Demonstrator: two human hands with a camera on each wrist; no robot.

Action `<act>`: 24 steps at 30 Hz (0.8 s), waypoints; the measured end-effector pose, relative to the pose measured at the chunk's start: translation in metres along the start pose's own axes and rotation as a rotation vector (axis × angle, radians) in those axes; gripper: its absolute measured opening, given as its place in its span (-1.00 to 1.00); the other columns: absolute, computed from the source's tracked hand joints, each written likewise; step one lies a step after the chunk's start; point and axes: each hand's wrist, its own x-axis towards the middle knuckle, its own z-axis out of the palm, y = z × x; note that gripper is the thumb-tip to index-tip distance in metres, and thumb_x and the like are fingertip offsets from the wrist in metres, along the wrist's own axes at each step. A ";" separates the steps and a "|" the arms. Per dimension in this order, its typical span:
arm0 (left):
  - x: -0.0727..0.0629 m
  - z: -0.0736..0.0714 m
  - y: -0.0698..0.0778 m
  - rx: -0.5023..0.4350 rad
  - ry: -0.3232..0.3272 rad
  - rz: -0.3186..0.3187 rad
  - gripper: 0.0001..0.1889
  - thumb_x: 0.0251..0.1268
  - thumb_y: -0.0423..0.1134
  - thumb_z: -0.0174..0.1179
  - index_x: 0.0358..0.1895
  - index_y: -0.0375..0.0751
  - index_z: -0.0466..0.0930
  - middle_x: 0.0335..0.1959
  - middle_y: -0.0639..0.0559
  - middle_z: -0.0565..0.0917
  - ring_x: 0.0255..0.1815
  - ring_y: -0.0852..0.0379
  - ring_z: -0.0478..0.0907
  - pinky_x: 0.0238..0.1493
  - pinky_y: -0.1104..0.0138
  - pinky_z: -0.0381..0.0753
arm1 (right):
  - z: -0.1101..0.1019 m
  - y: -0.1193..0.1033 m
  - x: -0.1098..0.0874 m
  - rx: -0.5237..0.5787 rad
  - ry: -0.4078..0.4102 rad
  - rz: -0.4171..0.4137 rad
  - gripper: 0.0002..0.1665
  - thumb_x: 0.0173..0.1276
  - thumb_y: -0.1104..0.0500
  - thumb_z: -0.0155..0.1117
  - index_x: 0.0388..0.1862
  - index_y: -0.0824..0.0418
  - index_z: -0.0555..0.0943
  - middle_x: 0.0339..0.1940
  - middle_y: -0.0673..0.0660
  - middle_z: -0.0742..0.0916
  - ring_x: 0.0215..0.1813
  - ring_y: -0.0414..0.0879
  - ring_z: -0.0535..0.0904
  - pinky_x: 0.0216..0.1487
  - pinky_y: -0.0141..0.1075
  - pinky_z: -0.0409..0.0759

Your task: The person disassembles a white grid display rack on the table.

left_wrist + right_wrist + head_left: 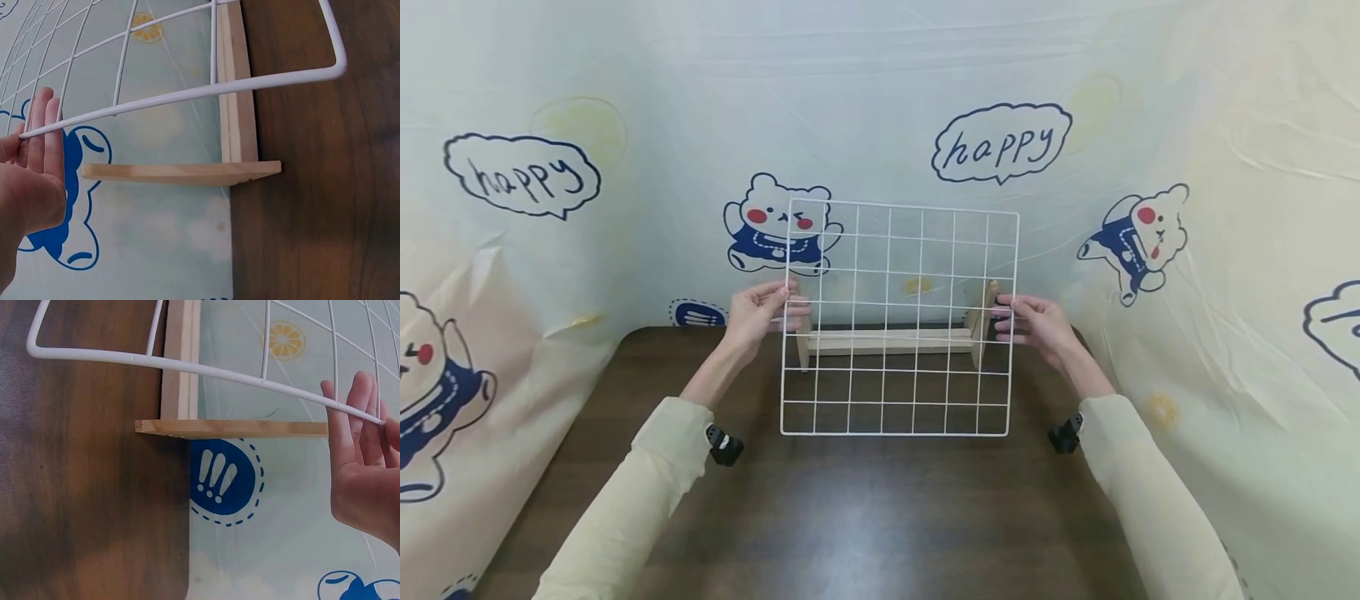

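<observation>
A white wire grid panel [887, 336] is held up in the middle of the head view, its lower edge apart from the table. My left hand [756, 317] pinches its left edge between thumb and fingers, with fingers behind the wires. On the opposite edge my right hand [1037, 325] pinches the frame the same way. Behind the panel stands a wooden rack [891, 341] with two upright end pieces and a crossbar. One end piece [181, 173] shows in the left wrist view, the other end piece [231, 429] in the right wrist view, both apart from the panel's wire.
The dark wooden table [850, 517] reaches back to a pale printed cloth [880, 100] with bears and "happy" bubbles. Cloth also hangs along both sides. A small black camera sits on each wrist, the left camera [725, 446] and the right camera [1065, 435].
</observation>
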 end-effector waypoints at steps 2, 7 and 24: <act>-0.001 0.000 -0.002 0.009 0.000 -0.010 -0.68 0.46 -0.25 0.08 0.14 -0.36 0.54 -0.12 -0.25 0.70 -0.13 -0.12 0.69 -0.14 0.01 0.61 | -0.001 0.003 0.000 -0.004 0.004 0.008 -0.51 0.58 0.18 -0.06 0.33 0.47 0.33 -0.10 0.10 0.75 -0.17 -0.02 0.70 -0.04 -0.06 0.66; -0.006 0.000 -0.004 0.030 0.004 -0.032 -0.63 0.42 -0.19 0.12 0.15 -0.35 0.54 -0.12 -0.22 0.71 -0.08 -0.19 0.66 -0.14 0.00 0.61 | -0.002 0.012 0.001 0.011 0.004 0.036 -0.53 0.57 0.15 -0.05 0.32 0.41 0.37 -0.12 0.09 0.75 -0.21 -0.04 0.72 -0.05 -0.08 0.66; -0.027 -0.004 -0.030 0.061 -0.029 -0.056 -0.68 0.49 -0.31 0.02 0.15 -0.46 0.49 0.00 -0.53 0.54 -0.16 -0.21 0.68 -0.17 -0.06 0.61 | 0.000 0.039 -0.010 -0.041 0.024 0.057 -0.49 0.57 0.10 -0.04 0.32 0.43 0.36 0.05 0.29 0.68 -0.15 0.03 0.69 0.02 0.00 0.62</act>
